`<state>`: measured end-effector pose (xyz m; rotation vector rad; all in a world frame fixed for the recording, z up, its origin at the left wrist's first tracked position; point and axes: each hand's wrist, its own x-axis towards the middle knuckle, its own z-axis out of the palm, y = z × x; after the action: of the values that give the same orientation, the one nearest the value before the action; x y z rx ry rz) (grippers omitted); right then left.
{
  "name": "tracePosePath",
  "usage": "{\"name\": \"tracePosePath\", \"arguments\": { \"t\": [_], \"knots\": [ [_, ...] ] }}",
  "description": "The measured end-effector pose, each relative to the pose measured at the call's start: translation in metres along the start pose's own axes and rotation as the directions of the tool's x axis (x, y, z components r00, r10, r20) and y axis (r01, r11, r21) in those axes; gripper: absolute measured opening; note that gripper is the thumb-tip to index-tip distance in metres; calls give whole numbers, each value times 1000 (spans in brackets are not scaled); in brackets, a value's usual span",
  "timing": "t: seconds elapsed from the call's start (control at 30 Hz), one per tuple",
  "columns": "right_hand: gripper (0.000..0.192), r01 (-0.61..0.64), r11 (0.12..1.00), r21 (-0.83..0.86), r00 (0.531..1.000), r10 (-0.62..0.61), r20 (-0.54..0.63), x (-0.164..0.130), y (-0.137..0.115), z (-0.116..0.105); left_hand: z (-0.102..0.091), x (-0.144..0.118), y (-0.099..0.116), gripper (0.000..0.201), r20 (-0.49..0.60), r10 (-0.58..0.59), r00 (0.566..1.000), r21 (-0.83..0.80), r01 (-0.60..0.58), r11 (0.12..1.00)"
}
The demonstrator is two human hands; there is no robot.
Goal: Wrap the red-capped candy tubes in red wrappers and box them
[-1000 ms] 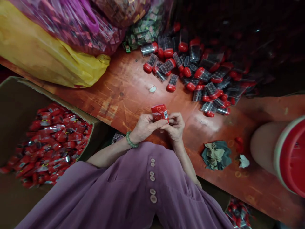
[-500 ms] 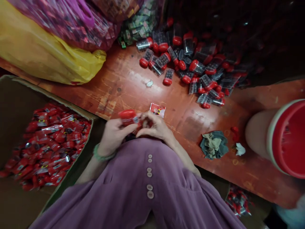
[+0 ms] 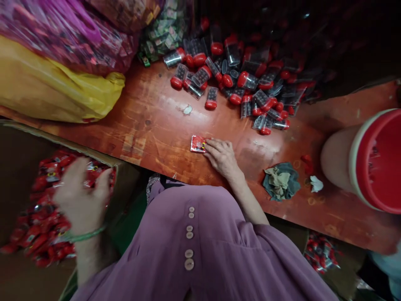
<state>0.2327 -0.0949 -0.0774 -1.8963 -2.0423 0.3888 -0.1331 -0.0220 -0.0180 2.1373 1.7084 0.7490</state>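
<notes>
Head view, single frame. Item: small red printed packet (image 3: 198,144), flat and rectangular, glossy film wrap, lying on the red-brown bench (image 3: 150,121) just left of frame centre. Right hand (image 3: 222,155) rests palm-down beside it, fingers (image 3: 210,145) extended and nearly flat, tips touching the packet's right edge; nothing is gripped. Handling, as a judgement: light, thin and pliable, likely slick on the worn lacquered wood, so it would slide sooner than lift; best taken by pinching a long edge or by dragging it to the bench lip. Left hand (image 3: 80,196), lower left of frame and motion-blurred, hangs spread over an open cardboard box (image 3: 19,138) filled with many similar red wrapped pieces (image 3: 46,221); fingers look loosely apart, but whether they hold anything cannot be told. A green bead bracelet (image 3: 84,236) sits at that wrist. Upper centre to upper right: a loose heap of clear plastic vials with red caps (image 3: 238,79), hard, smooth and cylindrical, apt to roll. Upper left: a yellow plastic bag (image 3: 56,92), soft and crumpled, under a pink translucent bag (image 3: 62,37) of small packets. Right edge: a large pale tub with a red interior (image 3: 372,163), lying on its side. Lower right of centre: a crumpled grey-green rag (image 3: 280,182) and a scrap of white paper (image 3: 315,184). Foreground: purple buttoned garment (image 3: 200,251), soft woven cloth.
</notes>
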Motion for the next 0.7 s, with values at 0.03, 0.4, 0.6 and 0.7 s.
{"name": "tracePosePath", "arguments": {
  "t": [0.03,0.4,0.6,0.7],
  "knots": [
    [27,10,1000,-10,1000,-10,-21,0,0,3,21,4,20,42,-11,115,993,-50,-115,992],
    [20,52,988,-149,976,-82,-204,-7,-11,13,165,34,116,38,268,809,524,-306,-750,587],
    [20,72,997,18,975,-74,210,18,-5,-37,167,33,108,39,246,795,555,-341,-718,607],
    [37,4,1000,14,980,-6,196,56,17,-59,167,35,112,31,264,778,570,-312,-712,628]
  ]
}}
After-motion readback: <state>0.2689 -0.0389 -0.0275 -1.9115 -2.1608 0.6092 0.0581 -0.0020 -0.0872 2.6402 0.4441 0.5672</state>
